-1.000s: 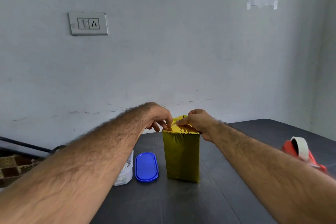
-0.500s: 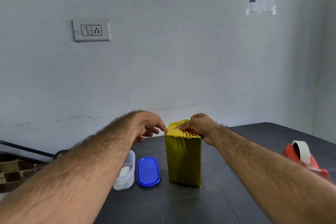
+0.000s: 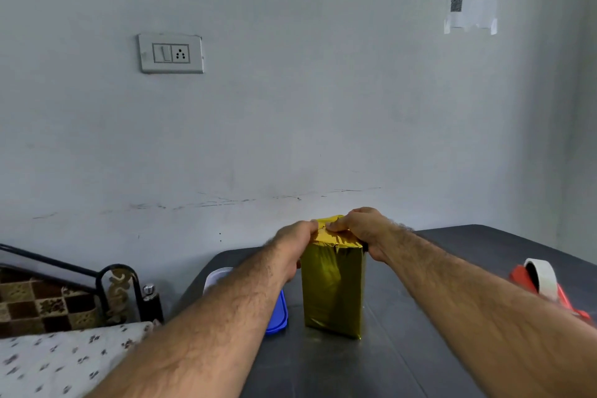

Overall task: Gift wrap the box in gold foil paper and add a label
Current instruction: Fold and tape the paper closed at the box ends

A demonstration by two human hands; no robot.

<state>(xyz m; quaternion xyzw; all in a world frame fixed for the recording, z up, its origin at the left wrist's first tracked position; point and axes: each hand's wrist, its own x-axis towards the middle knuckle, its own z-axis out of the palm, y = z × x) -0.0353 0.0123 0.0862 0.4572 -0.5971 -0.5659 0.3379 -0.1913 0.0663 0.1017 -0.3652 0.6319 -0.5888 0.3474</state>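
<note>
Both hands are up on the box (image 3: 332, 287) now, and it stands upright on the dark table (image 3: 452, 252), gold foil (image 3: 336, 237) already covering the sides that show. The left hand (image 3: 295, 244) curls round the top left edge, fingers gripping the foil there. The right hand (image 3: 361, 226) grips the top from the far right side, thumb pressing the folded flaps flat. This looks like the closing of the top end: the folds are being held down, creased but seemingly not yet taped. The next move, by that reading, calls for one hand to keep the flaps pinned while the other goes for the tape dispenser (image 3: 542, 281), well apart on the right. No label shows on the box. A blue lid (image 3: 277, 317) lies just left of it.
</note>
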